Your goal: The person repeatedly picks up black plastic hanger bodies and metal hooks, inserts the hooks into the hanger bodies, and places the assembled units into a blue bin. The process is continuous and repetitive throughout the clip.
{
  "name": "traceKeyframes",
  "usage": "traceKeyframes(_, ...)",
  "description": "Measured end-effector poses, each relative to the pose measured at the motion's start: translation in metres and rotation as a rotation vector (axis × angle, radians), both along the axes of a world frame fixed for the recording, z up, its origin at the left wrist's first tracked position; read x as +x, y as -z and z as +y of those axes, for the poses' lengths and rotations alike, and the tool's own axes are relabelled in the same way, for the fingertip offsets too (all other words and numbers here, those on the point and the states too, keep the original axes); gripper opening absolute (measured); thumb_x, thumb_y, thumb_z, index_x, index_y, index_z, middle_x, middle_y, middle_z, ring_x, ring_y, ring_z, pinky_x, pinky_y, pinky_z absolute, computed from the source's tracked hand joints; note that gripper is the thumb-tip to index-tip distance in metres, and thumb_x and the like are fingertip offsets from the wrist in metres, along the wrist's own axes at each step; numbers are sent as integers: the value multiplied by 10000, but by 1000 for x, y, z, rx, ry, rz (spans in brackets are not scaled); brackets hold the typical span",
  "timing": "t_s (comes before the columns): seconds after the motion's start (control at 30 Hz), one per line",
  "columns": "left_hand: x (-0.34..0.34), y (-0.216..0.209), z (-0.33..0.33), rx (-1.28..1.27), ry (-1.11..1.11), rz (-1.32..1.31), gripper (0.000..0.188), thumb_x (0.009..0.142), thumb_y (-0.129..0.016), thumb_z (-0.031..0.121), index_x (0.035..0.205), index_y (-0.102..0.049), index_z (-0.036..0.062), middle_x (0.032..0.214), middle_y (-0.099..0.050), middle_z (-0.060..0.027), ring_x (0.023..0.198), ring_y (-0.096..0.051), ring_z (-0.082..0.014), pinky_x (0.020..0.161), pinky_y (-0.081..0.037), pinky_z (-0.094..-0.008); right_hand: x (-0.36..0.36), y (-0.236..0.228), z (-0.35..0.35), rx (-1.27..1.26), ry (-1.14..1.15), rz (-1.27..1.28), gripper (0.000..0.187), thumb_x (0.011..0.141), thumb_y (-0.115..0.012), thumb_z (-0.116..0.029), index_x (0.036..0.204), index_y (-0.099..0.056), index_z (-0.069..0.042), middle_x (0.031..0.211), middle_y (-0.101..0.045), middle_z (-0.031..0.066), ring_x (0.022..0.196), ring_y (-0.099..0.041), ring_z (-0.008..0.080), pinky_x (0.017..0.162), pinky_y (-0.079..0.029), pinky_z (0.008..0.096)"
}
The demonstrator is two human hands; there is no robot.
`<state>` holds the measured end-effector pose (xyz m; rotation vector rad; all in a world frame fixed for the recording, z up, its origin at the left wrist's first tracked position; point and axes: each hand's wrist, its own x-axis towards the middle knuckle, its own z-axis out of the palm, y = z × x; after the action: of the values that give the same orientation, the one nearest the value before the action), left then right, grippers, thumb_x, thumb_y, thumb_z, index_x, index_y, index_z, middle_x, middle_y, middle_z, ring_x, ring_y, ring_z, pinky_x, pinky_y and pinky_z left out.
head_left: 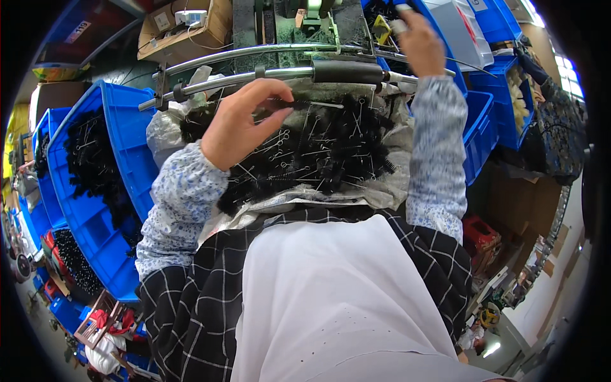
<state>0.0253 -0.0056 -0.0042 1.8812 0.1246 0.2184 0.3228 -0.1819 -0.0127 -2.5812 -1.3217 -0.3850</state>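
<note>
Basically, L hand (238, 121) curled over blk brushes (334, 149); R hand (422, 49) raised fwd, blurred.

Brushes (332, 175) black, stems (328, 104) silvery. Sleeves (439, 146) white, blue floral print. Shirt (197, 312) black, white grid check. Front cloth (318, 286) pale grey. Bin (130, 140) blue.

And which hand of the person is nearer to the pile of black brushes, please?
The left. The left hand is over the upper left part of the pile; the right hand is farther off, beyond the front metal bar, at upper right.
</note>
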Motion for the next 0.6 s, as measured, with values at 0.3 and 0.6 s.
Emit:
traceKeyframes(0.3,-1,5,-12,252,-149,-32,390,750,-653,14,1109,-504,34,1063,-539,-120,952,-542,-210,839,-453,-317,-111,15,39,102,-252,548,196,849,-543,-193,995,-633,-98,809,-646,120,744,-630,281,656,-505,356)
traceKeyframes(0.6,-53,26,-29,476,643,425,309,805,-604,148,1100,-524,105,839,-595,-97,813,-591,-268,749,-455,-385,-24,57,59,-72,75,-106,127,826,-541,-191,872,-651,-147,844,-631,59,813,-632,233,712,-506,376)
